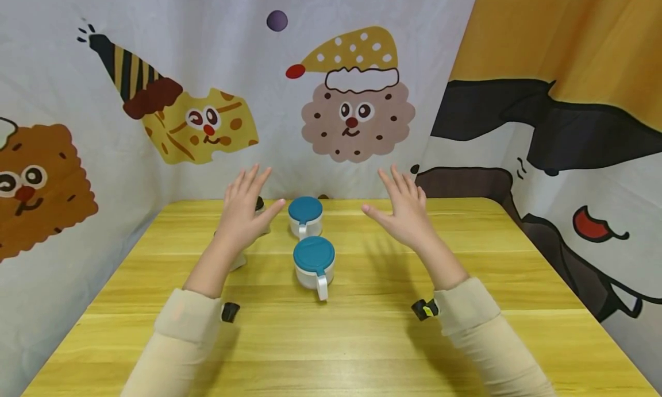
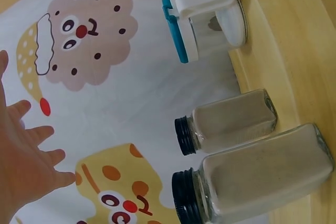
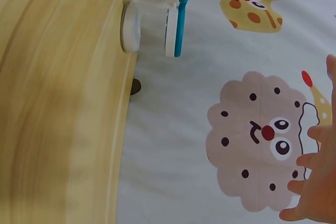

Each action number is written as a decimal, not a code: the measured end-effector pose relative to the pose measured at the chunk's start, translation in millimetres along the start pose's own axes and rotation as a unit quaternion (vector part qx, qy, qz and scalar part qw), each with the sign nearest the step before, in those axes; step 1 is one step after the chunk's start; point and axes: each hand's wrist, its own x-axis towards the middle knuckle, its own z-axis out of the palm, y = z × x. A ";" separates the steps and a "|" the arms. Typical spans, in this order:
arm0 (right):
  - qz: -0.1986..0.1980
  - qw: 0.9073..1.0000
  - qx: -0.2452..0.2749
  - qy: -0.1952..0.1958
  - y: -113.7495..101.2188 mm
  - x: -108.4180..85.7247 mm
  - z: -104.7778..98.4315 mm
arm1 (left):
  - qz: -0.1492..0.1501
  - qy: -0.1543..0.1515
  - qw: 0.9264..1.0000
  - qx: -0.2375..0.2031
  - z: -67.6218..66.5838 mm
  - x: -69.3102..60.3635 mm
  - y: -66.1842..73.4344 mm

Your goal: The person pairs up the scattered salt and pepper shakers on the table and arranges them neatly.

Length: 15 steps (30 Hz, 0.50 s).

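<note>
Blue-lidded jars (image 1: 314,263) stand one behind the other at the middle of the table (image 1: 357,351), the farther close to its far edge. Wood (image 1: 129,288) runs from the left edge to two black-capped bottles (image 2: 265,177) by the raised left hand (image 1: 245,213), fingers spread, grasping nothing; past the jars, a wider gap leads to the right hand (image 1: 405,213), likewise spread and free, with more wood out to the right edge. Both jars show flat lids (image 1: 305,209), clear sides and white handles (image 1: 323,288) pointing near
</note>
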 end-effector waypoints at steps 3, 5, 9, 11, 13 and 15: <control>-0.001 1.000 0.008 0.000 -1.9 -2.6 1.6 | -0.002 0.005 1.000 -0.009 -0.5 -3.0 -1.2; -0.002 1.000 0.012 0.001 -3.3 -4.0 3.0 | -0.003 0.011 1.000 -0.016 -1.1 -4.9 -2.3; -0.005 1.000 0.014 0.003 -5.4 -6.7 6.1 | -0.010 0.021 1.000 -0.021 -2.4 -8.2 -5.6; -0.008 1.000 0.015 0.002 -6.3 -8.2 7.5 | -0.014 0.024 0.999 -0.021 -3.2 -9.9 -7.5; -0.009 1.000 0.020 0.002 -6.7 -9.7 8.9 | -0.017 0.028 0.999 -0.022 -3.9 -11.8 -9.7; -0.010 1.000 0.027 0.001 -7.2 -11.1 10.6 | -0.019 0.033 0.999 -0.025 -4.6 -14.0 -12.2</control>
